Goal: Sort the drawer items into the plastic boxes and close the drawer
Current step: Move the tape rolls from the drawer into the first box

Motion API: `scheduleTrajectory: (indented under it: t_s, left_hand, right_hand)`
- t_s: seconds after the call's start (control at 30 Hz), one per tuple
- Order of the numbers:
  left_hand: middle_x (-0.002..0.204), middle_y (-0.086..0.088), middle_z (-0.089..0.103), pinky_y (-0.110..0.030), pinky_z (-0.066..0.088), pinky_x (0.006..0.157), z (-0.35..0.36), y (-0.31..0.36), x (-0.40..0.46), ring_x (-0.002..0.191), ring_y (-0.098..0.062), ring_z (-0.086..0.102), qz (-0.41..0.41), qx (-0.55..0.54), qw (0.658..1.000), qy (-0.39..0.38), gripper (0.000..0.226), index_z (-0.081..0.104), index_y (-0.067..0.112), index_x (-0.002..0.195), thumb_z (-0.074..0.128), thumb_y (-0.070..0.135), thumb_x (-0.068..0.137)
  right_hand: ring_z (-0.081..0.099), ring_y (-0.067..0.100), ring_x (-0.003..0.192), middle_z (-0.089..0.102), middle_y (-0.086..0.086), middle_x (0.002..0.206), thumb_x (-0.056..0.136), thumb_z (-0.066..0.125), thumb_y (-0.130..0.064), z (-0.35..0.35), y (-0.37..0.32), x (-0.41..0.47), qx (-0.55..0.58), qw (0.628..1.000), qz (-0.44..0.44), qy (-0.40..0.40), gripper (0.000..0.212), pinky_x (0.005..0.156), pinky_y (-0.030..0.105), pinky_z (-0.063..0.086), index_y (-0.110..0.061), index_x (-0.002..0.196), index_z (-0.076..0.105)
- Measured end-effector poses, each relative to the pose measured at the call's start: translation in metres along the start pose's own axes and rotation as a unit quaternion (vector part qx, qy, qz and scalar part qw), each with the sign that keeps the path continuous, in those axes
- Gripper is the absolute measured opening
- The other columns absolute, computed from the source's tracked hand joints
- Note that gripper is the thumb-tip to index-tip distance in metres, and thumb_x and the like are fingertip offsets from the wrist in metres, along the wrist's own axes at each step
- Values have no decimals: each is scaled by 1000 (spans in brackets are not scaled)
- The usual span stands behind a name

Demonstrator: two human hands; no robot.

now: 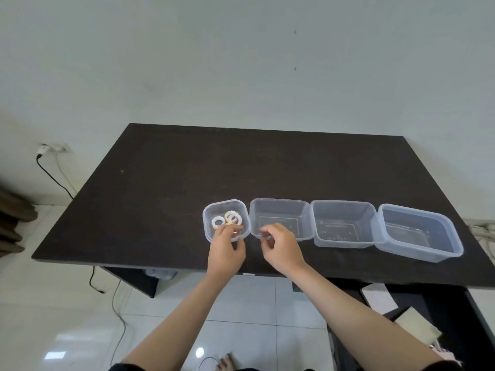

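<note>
While you are reaching both hands over the row of boxes just below the middle of the frame, you are risking a mix-up. Your right hand (281, 243) is hovering at the near rim of the second box (281, 218), right beside the small box (226, 219), so whatever drops could land in the wrong one or bounce onto the table (187, 170). Both boxes look light; a nudge could shove them apart.

Your left hand (226, 247) is curling its fingers over the small box's near edge, above the white rings (227, 219), seemingly pinching something small that I cannot identify. Your right fingers are pinching together on a tiny item, too small to name. The two boxes (342, 223) toward the right are sitting empty. The drawer is not showing clearly.
</note>
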State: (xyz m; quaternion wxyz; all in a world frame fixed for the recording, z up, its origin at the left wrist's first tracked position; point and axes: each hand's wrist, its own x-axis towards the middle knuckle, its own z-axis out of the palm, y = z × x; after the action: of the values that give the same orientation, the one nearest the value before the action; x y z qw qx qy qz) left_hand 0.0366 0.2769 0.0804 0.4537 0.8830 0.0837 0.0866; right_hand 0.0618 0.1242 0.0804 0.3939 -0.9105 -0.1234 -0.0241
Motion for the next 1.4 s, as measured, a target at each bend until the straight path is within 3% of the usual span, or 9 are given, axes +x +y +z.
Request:
scheduleTrajectory:
  t_s: [0.07, 0.27, 0.43, 0.57, 0.7, 1.03, 1.2, 1.3, 1.4]
  left_hand:
    - [102, 5, 59, -24, 50, 80, 20, 9, -18, 89, -10, 59, 15, -4, 1000, 7, 21, 64, 12, 103, 57, 3, 85]
    - [99, 8, 56, -2, 42, 70, 105, 47, -81, 84, -4, 58, 5, -2, 999, -40, 20, 65, 13, 102, 57, 3, 87]
    - [100, 5, 58, -1, 39, 69, 187, 80, -136, 80, 0, 53, 13, 5, 993, -117, 18, 65, 12, 101, 54, 6, 88]
    - [99, 6, 56, -14, 49, 78, 241, 101, -172, 81, -4, 56, -11, -5, 989, -148, 18, 65, 12, 100, 54, 5, 88]
    - [98, 8, 55, -3, 42, 72, 276, 109, -202, 79, 1, 56, -55, 0, 983, -177, 17, 65, 14, 98, 52, 7, 88]
    - [110, 0, 59, -26, 51, 92, 311, 83, -224, 96, -14, 62, -151, 80, 922, -348, 20, 67, 18, 102, 65, 15, 83]
    - [121, -3, 57, -28, 39, 106, 323, 76, -225, 118, -18, 51, -118, 112, 864, -476, 31, 66, 23, 116, 65, 21, 85]
    - [128, 1, 42, -42, 35, 108, 330, 73, -226, 123, -21, 34, -100, 195, 838, -501, 38, 58, 37, 123, 62, 36, 85]
    - [124, 5, 37, -43, 42, 100, 333, 70, -227, 121, -19, 32, -94, 215, 849, -474, 37, 56, 43, 118, 65, 39, 82]
  right_hand:
    - [58, 11, 78, 64, 0, 95, 86, 60, -12, -11, 16, -17, -4, 1000, -4, -7, 16, 68, 28, 53, -12, 100, 67]
    - [56, 8, 75, 61, -2, 91, 86, 59, -15, -69, 89, -84, -27, 998, 35, -42, 14, 65, 26, 50, -13, 97, 67]
    - [62, 19, 82, 64, 1, 89, 86, 55, -16, -123, 171, -149, -63, 991, 94, -69, 14, 66, 33, 50, -13, 93, 67]
    - [62, 23, 83, 65, 4, 92, 86, 54, -17, -156, 230, -195, -98, 979, 145, -107, 14, 66, 32, 46, -12, 93, 66]
    - [60, 24, 83, 63, 4, 93, 86, 53, -14, -180, 272, -225, -116, 964, 191, -147, 14, 65, 31, 45, -10, 92, 65]
    - [60, 18, 86, 66, -1, 91, 85, 53, -13, -179, 309, -249, -101, 923, 263, -260, 15, 71, 28, 49, -19, 91, 66]
    - [58, 21, 89, 51, -4, 96, 78, 65, -16, -170, 313, -248, -103, 909, 238, -326, 25, 75, 36, 52, -20, 103, 66]
    - [57, 24, 98, 48, -1, 113, 78, 66, -15, -167, 315, -248, -149, 896, 226, -352, 39, 78, 38, 52, -24, 115, 61]
    - [57, 26, 98, 47, 1, 114, 77, 64, -9, -168, 318, -249, -171, 893, 216, -356, 39, 77, 37, 52, -25, 112, 62]
